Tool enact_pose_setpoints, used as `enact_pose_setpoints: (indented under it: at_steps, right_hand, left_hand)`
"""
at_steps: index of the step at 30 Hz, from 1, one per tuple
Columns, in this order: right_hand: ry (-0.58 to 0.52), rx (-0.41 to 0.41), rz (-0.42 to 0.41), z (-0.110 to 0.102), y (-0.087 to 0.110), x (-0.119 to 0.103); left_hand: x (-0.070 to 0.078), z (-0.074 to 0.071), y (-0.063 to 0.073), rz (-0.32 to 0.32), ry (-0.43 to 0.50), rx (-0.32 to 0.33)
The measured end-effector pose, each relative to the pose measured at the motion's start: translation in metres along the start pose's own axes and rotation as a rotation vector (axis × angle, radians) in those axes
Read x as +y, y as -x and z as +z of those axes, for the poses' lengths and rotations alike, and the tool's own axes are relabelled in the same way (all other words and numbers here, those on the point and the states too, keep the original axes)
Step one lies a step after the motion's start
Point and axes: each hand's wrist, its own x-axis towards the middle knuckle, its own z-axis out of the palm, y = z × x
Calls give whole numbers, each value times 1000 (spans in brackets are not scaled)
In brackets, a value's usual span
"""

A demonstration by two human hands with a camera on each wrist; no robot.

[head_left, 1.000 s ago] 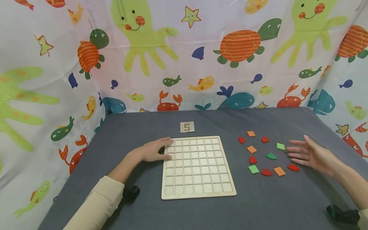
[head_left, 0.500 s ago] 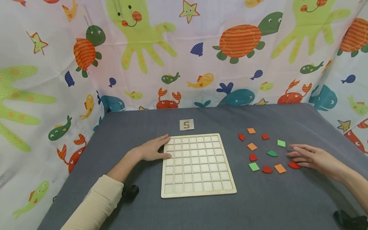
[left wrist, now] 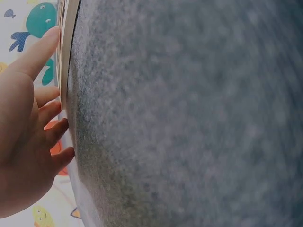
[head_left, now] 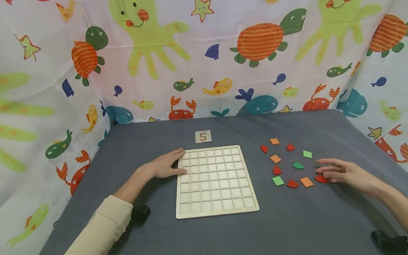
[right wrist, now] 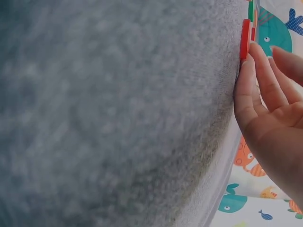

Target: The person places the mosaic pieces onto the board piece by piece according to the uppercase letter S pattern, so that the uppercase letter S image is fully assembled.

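A pale wooden grid board [head_left: 211, 186] lies flat on the table. My left hand [head_left: 165, 165] rests at its upper left edge, thumb and fingertips on the rim and the other fingers relaxed in the left wrist view. My right hand [head_left: 349, 174] is low over the table on the right, its fingers loosely extended. Nearest to it is a red quarter-round tile [head_left: 320, 178]; in the right wrist view the fingertips are right by this red tile [right wrist: 245, 39], and whether they touch it is hard to tell. Nothing appears gripped in that hand.
Several more flat tiles lie scattered right of the board: orange squares [head_left: 306, 182], green squares [head_left: 278, 181], red quarter-rounds [head_left: 292, 183] and a green one [head_left: 298, 165]. A small patterned card [head_left: 203, 136] lies behind the board. A printed curtain [head_left: 191, 63] hangs behind the grey table.
My right hand has turned from palm sideways to palm down and lowered to the red tile at the right. The left hand stays on the board. The head view has shifted slightly.
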Motion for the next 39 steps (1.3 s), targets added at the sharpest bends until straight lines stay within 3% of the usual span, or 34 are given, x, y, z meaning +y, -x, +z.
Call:
enact_pose_setpoints:
  at_steps: [6, 13, 18, 23, 30, 39]
  right_hand:
    - [24, -25, -96, 1, 0, 1]
    - [188, 14, -182, 7, -4, -2]
    - [244, 18, -264, 8, -8, -2]
    - [272, 16, -284, 9, -7, -2]
    - [294, 9, -234, 10, -6, -5]
    - [299, -24, 10, 10, -6, -16]
  left_hand:
    - [-1, 1, 1, -5, 0, 5]
    - [-2, 1, 1, 3, 8, 4]
    - [-4, 0, 3, -7, 12, 1]
    - [-1, -2, 4, 16, 23, 3]
    - [0, -1, 4, 11, 25, -2]
    - [-1, -1, 3, 4, 22, -12]
